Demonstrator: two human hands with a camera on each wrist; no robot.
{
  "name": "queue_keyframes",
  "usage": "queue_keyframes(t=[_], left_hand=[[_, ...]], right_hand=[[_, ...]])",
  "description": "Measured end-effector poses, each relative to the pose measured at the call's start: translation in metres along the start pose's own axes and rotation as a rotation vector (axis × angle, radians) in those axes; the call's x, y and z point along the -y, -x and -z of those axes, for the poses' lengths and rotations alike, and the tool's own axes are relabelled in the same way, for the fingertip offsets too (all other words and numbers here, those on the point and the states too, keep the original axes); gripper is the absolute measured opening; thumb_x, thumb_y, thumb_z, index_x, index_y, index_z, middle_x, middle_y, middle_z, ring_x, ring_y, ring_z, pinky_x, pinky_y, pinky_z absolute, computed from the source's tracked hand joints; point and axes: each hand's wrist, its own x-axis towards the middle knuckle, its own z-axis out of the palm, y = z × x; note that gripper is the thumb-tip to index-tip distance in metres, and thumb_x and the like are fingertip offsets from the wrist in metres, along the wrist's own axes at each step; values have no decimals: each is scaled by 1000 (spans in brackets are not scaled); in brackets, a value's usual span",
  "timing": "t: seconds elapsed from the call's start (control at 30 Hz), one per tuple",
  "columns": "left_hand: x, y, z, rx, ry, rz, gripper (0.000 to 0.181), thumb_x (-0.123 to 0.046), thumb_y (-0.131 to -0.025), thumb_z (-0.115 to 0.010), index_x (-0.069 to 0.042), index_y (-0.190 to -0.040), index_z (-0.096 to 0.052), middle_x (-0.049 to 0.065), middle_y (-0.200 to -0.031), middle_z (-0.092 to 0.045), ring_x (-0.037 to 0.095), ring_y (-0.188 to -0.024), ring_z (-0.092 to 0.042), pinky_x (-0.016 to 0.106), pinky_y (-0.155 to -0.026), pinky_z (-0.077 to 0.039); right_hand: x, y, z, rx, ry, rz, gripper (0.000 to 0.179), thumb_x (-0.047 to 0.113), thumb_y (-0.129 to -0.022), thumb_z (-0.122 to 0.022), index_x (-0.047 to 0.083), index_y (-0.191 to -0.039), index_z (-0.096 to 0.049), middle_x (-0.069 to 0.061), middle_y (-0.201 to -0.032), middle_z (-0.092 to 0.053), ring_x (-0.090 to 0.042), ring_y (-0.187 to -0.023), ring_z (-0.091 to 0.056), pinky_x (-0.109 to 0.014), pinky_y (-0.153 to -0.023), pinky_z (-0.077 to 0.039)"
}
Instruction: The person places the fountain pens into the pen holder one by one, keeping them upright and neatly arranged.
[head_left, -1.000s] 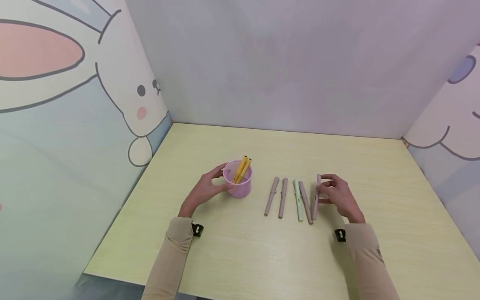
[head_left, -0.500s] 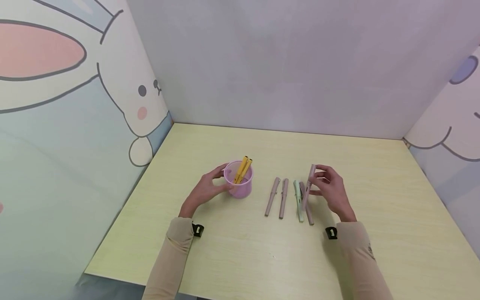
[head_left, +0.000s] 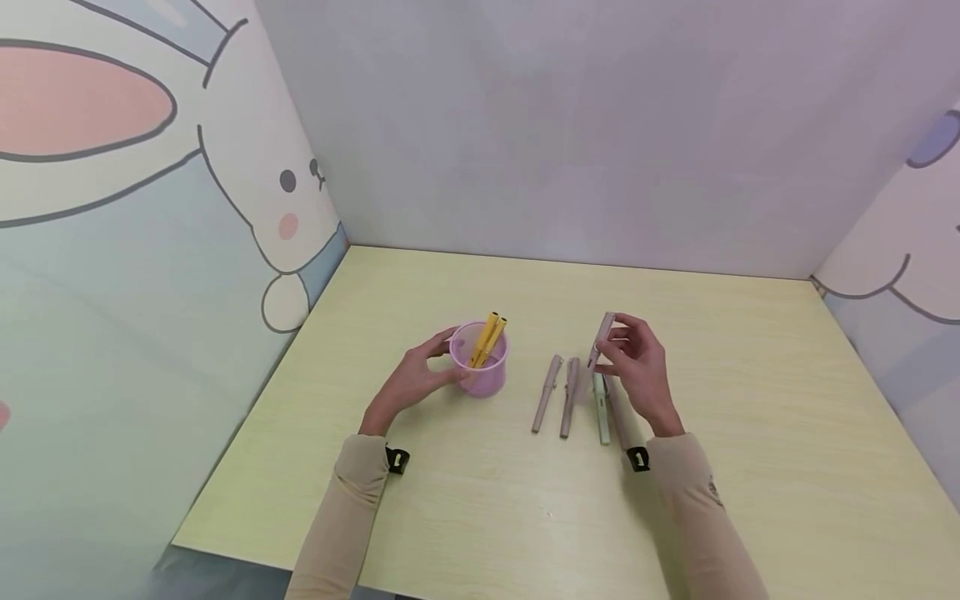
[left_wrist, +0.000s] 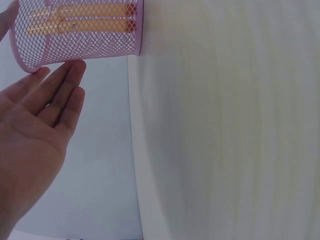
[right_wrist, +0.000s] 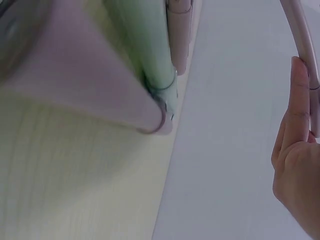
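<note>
My left hand (head_left: 411, 379) holds a pink mesh pen cup (head_left: 483, 383) by its side, thumb in front and fingers behind. Two yellow pens (head_left: 487, 342) lean inside the cup, also visible through the mesh in the left wrist view. Above the table, my right hand (head_left: 639, 371) pinches a mauve pen (head_left: 602, 337), which is tilted with its upper end to the right. Beneath that hand lie a mint green pen (head_left: 602, 408) and a mauve pen (head_left: 617, 412), the latter partly hidden. Two more mauve pens lie between cup and right hand, the left one (head_left: 547, 396) and the right one (head_left: 567, 417).
A pale wood-grain table (head_left: 465, 508) carries everything. Its far edge meets a plain wall (head_left: 570, 150). Cartoon-printed panels (head_left: 150, 275) stand at the left and right sides.
My right hand has lifted the mauve pen from the right end of the row and carried it left and up, over the green pen. The left hand and cup stay in place.
</note>
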Motion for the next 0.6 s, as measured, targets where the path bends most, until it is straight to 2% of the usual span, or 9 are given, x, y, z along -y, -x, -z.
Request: queue_keyframes(t=[0.37,0.6], left_hand=[[2,1,1,0,2,7,77,-35,-92,-79,-17,-158,-43,12,-144,-61,36,-133,-53,67,-107,-38],[0,1,2,1,-4,3,77,-34,-92,-78,-15,-158,-43,13,-143,-62,36,-133,-53,66,-107,-38]], right_hand=[[1,-6,-33,-28,-58,14,48,-6,-99,-63,-5,-143,-45,-6,-109,-59,-12,-90,-64,-34,-68,-62],[-2,-9,-50,-33,-101,53,48,-8,-98,-63,-6,-143,-46,-9,-109,-59,-13,-91,-64,-35,-66,-62]])
